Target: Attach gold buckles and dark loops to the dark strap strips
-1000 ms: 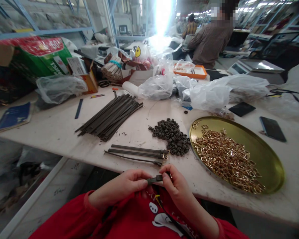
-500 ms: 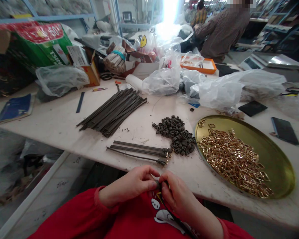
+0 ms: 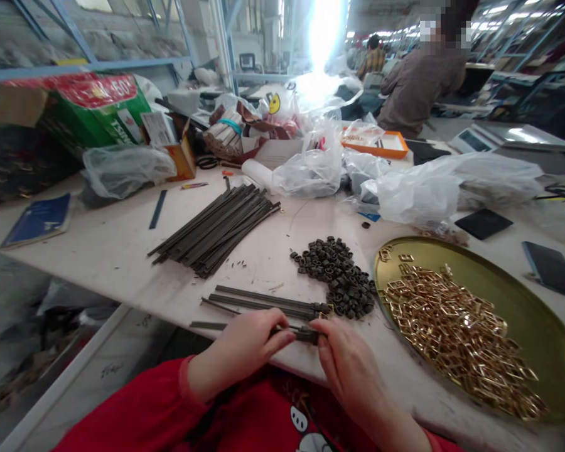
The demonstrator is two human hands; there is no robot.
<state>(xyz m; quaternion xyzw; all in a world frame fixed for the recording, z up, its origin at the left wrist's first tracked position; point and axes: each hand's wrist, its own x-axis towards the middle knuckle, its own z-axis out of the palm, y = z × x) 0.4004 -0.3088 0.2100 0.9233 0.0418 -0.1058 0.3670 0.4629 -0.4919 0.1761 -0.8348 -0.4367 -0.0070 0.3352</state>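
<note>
Close to the table's front edge, a dark strap (image 3: 305, 334) runs between my two hands. My left hand (image 3: 247, 342) pinches it with thumb and fingers, and its tail sticks out to the left beneath the hand. My right hand (image 3: 346, 355) grips the other end; the fingers hide most of that end. Just behind lie a few finished-looking straps (image 3: 263, 299) with loops and gold buckles at their right ends. A heap of small dark loops (image 3: 334, 270) sits beyond my right hand. To the right, gold rectangular buckles (image 3: 452, 326) are piled on a round brass-coloured tray (image 3: 518, 301).
A stack of plain dark straps (image 3: 216, 229) lies to the left. Clear plastic bags (image 3: 414, 188), an orange box (image 3: 381, 145) and a green carton (image 3: 94, 113) line the back. A phone (image 3: 553, 269) lies far right. Another person (image 3: 412, 85) stands beyond the table.
My hands have moved forward from over my lap to the table edge, laying the strap down beside the other buckled straps. The camera view has tilted up slightly.
</note>
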